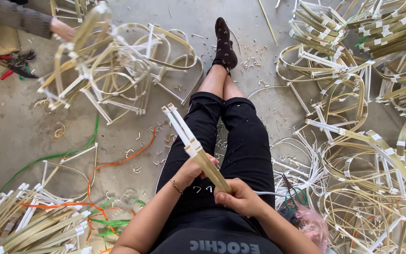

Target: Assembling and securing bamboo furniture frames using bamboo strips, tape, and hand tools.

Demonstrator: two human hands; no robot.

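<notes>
- Our right hand (240,197) is clenched around the lower end of a bundle of bamboo strips (198,150), held over our lap and slanting up to the left.
- Our left hand (191,170) grasps the same bundle a little higher, fingers wrapped just below a white tape band (193,147); the bundle's far ends are white-tipped.
- We count one bundle in hand, two hands on it, and two legs stretched out on the concrete floor (19,136), one dark sock (222,43) showing.
- Green-handled scissors (295,194) lie just beside our right thigh.
- Judging by the heaps, much is already bound: looped frames (358,155) pile to the right, straight taped bundles (34,221) at lower left, too many to count.
- Another person's hand (62,29) touches a tangled frame stack (118,70) at upper left; red-handled pliers (15,63) lie nearby.
- One orange cord (118,162) and one green cord (52,157) trail across the floor.
</notes>
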